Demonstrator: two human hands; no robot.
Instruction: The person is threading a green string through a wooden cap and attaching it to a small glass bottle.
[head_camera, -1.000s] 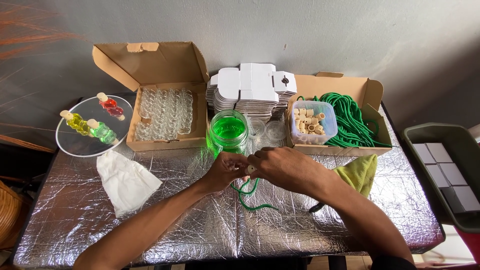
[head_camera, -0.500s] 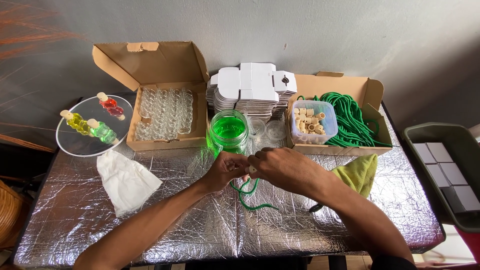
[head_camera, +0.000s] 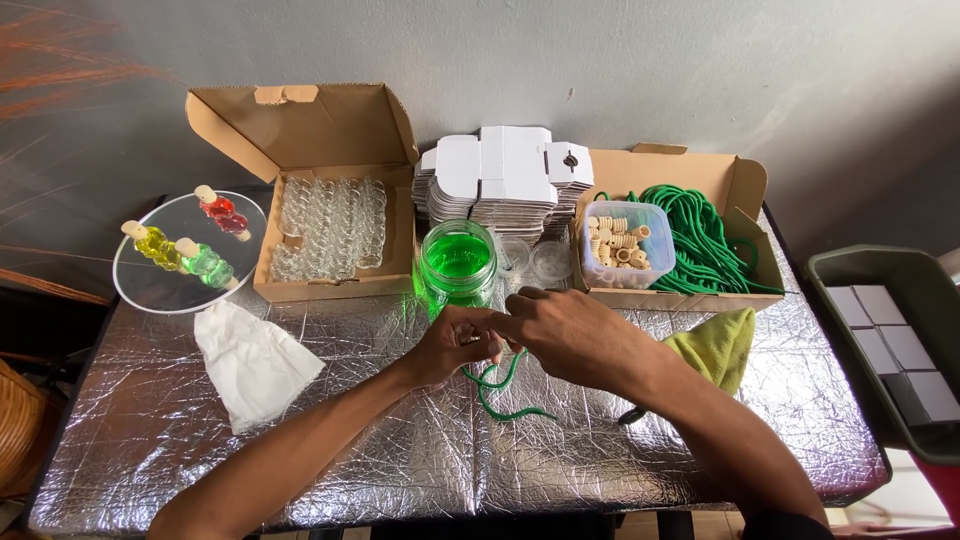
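Together, left hand (head_camera: 452, 343) and right hand (head_camera: 565, 333) pinch a smooth green cord (head_camera: 497, 385), its loose end curling below their closed grip on the crinkled foil desk (head_camera: 400, 450).

One camera sits on the person's head. It looks down and forward, from close above, at the crinkly silver foil table (head_camera: 150, 450), and reaches the grey wall (head_camera: 650, 70) behind.
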